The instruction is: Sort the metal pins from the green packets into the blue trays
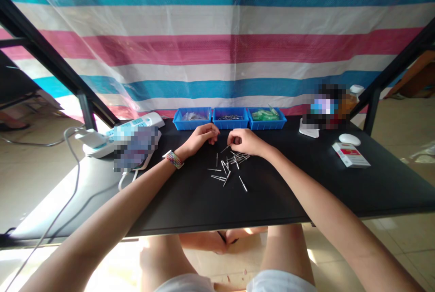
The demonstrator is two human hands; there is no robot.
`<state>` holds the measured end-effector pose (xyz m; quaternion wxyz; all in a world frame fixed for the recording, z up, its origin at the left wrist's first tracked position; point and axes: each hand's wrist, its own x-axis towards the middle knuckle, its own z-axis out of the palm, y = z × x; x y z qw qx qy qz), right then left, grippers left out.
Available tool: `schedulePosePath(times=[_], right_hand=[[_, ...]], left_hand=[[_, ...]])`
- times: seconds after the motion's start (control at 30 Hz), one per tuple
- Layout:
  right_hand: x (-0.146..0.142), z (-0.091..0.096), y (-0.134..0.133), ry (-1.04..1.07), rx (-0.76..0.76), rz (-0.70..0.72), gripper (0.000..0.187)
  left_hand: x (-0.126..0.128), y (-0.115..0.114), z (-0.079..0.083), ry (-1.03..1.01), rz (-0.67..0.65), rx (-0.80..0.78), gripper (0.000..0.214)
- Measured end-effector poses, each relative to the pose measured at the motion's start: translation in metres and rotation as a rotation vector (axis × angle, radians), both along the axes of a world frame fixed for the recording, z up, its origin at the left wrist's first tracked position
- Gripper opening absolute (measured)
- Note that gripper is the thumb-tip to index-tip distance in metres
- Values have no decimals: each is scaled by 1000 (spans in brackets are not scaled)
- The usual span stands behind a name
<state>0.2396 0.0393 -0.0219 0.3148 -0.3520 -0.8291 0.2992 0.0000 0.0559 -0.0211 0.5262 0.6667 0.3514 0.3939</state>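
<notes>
Place: workshop-like corner; striped tarp [204, 47]; black table [190, 201]; blue parts bins [231, 124]; metal rivets [237, 163]

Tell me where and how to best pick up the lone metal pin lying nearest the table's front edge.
I'd pinch the metal pin by its thicker near end, coming from above, a fingertip on each long side. It lies flat and slanted on the black table, apart from the other pins, so both sides look free.
</notes>
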Motion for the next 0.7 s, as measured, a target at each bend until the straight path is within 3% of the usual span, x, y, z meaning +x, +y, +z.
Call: schedulePosePath(times=[0.1,0.2,0.57,0.7], right_hand=[[2,-3,5,195,-199,-43,4],[1,-7,7,372,-303,-101,11],[-9,-17,4,500,-179,-252,15],[-10,-14,2,527,-249,-238,21]], left_hand=[[0,-1,1,66,-22,32,30],[0,-1,3,147,-58,60,41],[0,0,2,181,-36,30,42],[0,-1,3,167,-6,41,39]])
